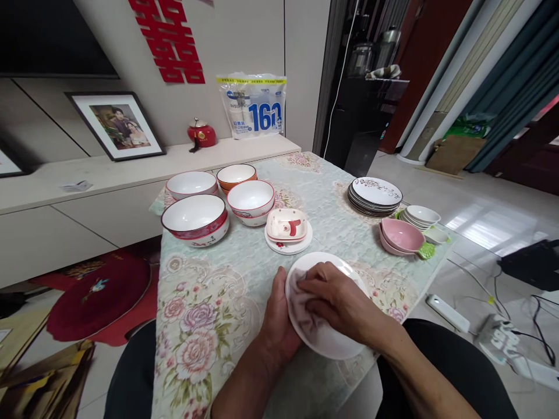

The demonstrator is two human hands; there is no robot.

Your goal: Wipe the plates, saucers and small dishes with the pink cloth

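Observation:
A white plate (337, 343) is tilted above the near part of the table, with its inner face towards me. My left hand (278, 317) grips its left rim, the thumb along the edge and the other fingers hidden underneath. On the plate's face, my right hand (338, 295) presses a thin greyish cloth (300, 305) with bent fingers. Just beyond the plate, a small square dish with a red pattern (286, 224) rests on a few small plates (301, 244).
Stacked bowls (194, 218) stand at the table's far left. To the right are a stack of patterned plates (375, 192), small white bowls (421, 215) and pink leaf-handled bowls (402, 235). A floral tablecloth (201, 326) covers the table. Power strips (448, 313) lie on the floor.

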